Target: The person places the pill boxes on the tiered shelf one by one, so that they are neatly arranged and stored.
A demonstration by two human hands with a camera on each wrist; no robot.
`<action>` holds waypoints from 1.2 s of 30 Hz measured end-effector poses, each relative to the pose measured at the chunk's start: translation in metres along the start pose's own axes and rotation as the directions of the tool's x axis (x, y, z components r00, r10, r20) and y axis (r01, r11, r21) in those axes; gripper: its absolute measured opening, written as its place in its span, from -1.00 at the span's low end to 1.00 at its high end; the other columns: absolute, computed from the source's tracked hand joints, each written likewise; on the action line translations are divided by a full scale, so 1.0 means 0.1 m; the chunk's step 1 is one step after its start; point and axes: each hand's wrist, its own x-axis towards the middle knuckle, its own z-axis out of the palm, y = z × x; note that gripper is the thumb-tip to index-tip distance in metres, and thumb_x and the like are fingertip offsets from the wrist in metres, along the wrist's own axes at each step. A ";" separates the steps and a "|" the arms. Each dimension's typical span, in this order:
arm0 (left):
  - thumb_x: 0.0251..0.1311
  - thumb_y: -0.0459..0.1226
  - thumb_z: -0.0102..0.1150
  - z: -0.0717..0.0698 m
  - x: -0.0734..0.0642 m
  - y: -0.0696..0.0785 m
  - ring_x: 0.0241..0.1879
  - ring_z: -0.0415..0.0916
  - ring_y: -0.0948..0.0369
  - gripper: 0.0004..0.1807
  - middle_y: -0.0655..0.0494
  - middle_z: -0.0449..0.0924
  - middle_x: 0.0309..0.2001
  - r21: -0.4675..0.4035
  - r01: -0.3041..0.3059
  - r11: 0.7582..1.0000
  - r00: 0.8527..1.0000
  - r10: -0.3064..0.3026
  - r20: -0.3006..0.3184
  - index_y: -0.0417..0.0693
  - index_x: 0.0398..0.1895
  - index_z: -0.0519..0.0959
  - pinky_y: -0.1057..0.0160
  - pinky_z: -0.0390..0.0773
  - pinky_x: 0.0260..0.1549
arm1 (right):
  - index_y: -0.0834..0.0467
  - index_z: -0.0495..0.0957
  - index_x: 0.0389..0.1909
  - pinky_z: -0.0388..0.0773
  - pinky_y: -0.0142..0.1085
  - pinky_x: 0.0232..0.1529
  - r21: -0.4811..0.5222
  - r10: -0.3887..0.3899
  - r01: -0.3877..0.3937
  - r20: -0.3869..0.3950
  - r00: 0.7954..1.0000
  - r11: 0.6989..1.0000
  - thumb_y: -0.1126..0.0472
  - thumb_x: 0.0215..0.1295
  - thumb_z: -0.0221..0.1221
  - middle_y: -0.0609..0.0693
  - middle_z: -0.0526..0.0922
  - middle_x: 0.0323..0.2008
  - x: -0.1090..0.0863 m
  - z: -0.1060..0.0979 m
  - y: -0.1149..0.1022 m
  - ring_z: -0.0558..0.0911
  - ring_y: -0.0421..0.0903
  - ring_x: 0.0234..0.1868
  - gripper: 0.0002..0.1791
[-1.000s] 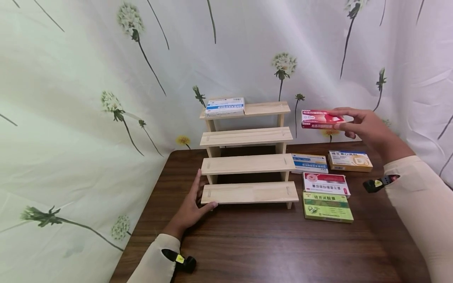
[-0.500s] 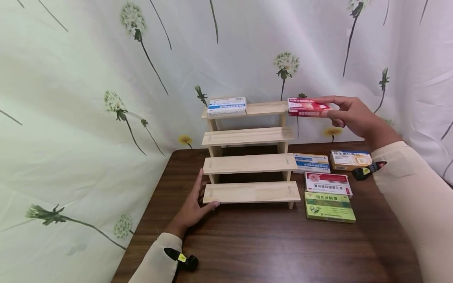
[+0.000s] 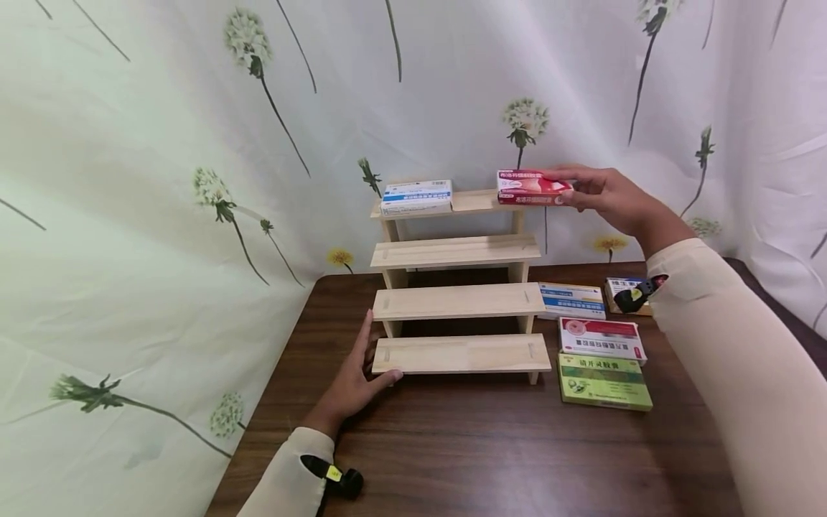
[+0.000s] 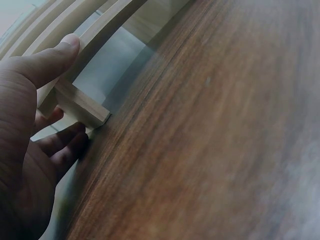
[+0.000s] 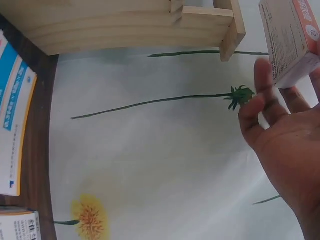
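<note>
My right hand point(image 3: 610, 197) pinches a red and white medicine box point(image 3: 526, 188) by its right end. The box is at the right end of the top step of a wooden stepped rack point(image 3: 459, 300); I cannot tell whether it touches the board. In the right wrist view the box point(image 5: 287, 42) stands tilted between thumb and fingers, partly cut off by the frame. My left hand point(image 3: 352, 380) rests at the rack's lower left corner, thumb on the bottom step's front edge and extended fingers along the side. A blue and white medicine box point(image 3: 416, 197) lies on the top step's left half.
On the brown table point(image 3: 465, 445), right of the rack, lie a blue-white box point(image 3: 571, 300), a red-white box point(image 3: 601, 339) and a green box point(image 3: 604, 380). An orange-white box point(image 3: 620, 301) sits behind, partly hidden by the right wrist. A flower-printed curtain point(image 3: 439, 93) hangs behind the rack.
My right hand has carried the red and white box leftward and slightly up, from right of the rack to its top step. The left hand stays at the rack's corner.
</note>
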 end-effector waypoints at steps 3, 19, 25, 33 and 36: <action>0.39 -0.19 0.52 0.00 0.01 0.00 0.55 0.43 -0.24 0.34 -0.23 0.20 0.69 0.002 -0.004 1.000 1.000 0.004 -0.002 0.61 0.79 -0.40 -0.31 0.45 0.41 | -0.06 0.46 0.62 0.39 -0.29 0.23 0.062 -0.009 0.007 0.038 0.999 0.998 0.18 0.67 0.13 0.03 0.27 0.68 0.06 0.02 -0.02 0.37 -0.12 0.42 -0.43; 0.38 -0.19 0.53 0.00 0.02 -0.01 0.54 0.44 -0.23 0.35 -0.24 0.22 0.68 0.010 -0.008 1.000 1.000 0.008 -0.008 0.59 0.80 -0.39 -0.34 0.45 0.41 | 0.05 0.40 0.65 0.08 0.33 0.64 0.114 0.050 -0.060 0.087 0.995 0.992 0.17 0.65 0.15 0.11 0.10 0.74 0.35 0.17 -0.07 0.06 0.18 0.69 -0.40; 0.38 -0.17 0.53 0.00 0.01 -0.03 0.51 0.48 -0.20 0.34 -0.23 0.28 0.65 0.013 0.008 1.000 1.000 -0.007 -0.010 0.61 0.79 -0.38 -0.30 0.47 0.40 | 0.10 0.42 0.62 0.15 0.30 0.61 0.121 0.035 -0.048 0.107 0.994 0.991 0.20 0.63 0.16 0.11 0.17 0.71 0.45 0.29 -0.13 0.14 0.17 0.64 -0.40; 0.37 -0.17 0.53 0.00 0.00 -0.01 0.55 0.42 -0.22 0.35 -0.22 0.25 0.67 0.009 0.010 1.000 1.000 -0.010 -0.007 0.60 0.79 -0.39 -0.35 0.41 0.44 | 0.10 0.40 0.63 0.21 0.28 0.56 0.028 0.086 -0.090 0.104 0.991 0.996 0.12 0.62 0.19 0.17 0.16 0.71 0.53 0.35 -0.17 0.11 0.22 0.64 -0.38; 0.37 -0.17 0.53 0.00 0.01 -0.01 0.57 0.40 -0.22 0.35 -0.21 0.23 0.68 0.006 0.009 1.000 1.000 -0.009 -0.007 0.60 0.79 -0.39 -0.36 0.40 0.45 | 0.07 0.39 0.64 0.19 0.30 0.56 0.005 0.104 -0.105 0.114 0.988 0.994 0.09 0.63 0.19 0.20 0.17 0.70 0.55 0.35 -0.19 0.12 0.25 0.64 -0.37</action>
